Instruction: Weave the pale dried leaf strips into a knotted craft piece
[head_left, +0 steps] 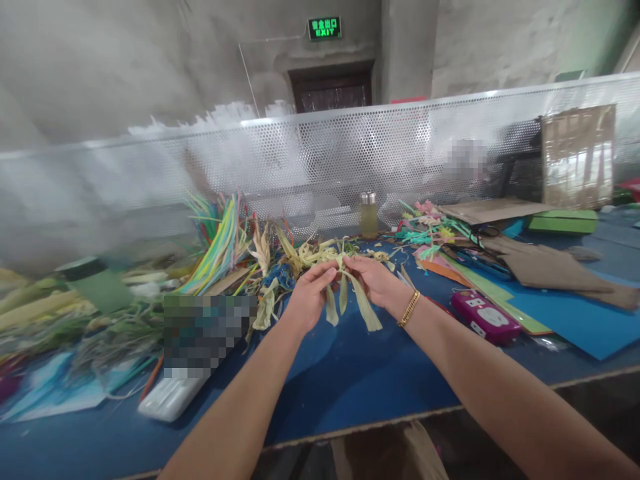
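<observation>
Both my hands meet above the middle of the blue table (350, 380), pinching a bundle of pale corn husk strips (367, 308). My left hand (314, 293) is closed, thumb and fingers pressed on the bundle's top from the left. From the other side my right hand (373, 277), with a gold bracelet (410, 308) on the wrist, grips the same gathered top. Several strips hang down below the fingers. The exact spot where the fingertips press is small and partly hidden. Just behind lies a heap of loose husk pieces (313, 253).
Left: colourful stems (223, 247), a white packet (175, 393) and a green-bodied jar (100, 287). Behind: a bottle (369, 217) before the perforated metal partition (345, 153). Right: a magenta device (485, 317), blue sheets (575, 317), cardboard (555, 267) and pastel craft flowers (427, 220).
</observation>
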`<state>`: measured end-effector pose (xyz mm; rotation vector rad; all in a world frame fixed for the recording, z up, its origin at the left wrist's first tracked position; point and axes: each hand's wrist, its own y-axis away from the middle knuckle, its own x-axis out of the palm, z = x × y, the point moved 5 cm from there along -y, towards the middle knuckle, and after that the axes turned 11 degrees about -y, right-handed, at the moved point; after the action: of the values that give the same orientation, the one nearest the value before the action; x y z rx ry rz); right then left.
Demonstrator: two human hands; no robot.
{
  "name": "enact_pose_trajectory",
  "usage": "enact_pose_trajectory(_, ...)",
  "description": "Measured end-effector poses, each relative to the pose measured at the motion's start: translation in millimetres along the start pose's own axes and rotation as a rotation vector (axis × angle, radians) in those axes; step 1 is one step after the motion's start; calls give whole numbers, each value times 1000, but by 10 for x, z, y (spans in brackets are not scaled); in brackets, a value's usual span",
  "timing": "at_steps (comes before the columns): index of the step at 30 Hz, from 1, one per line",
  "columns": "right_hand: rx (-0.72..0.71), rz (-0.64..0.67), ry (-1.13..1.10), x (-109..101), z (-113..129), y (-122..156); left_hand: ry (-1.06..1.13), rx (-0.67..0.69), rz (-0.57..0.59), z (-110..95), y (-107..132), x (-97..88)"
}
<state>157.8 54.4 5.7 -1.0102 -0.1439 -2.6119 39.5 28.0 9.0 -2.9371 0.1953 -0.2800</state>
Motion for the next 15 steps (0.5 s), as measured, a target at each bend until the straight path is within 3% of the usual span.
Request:
enact_pose_trajectory(9,15,74,94,-99,59,-75,-79,46,-4,-138,-4,-94)
enact_pose_trajectory(11,10,84,79,-115,56,-85,-52,66,67,-198,35,-53)
enact_pose_trajectory(15,-53,166,95,-66,4,-71,-51,74,351,-275,164,136)
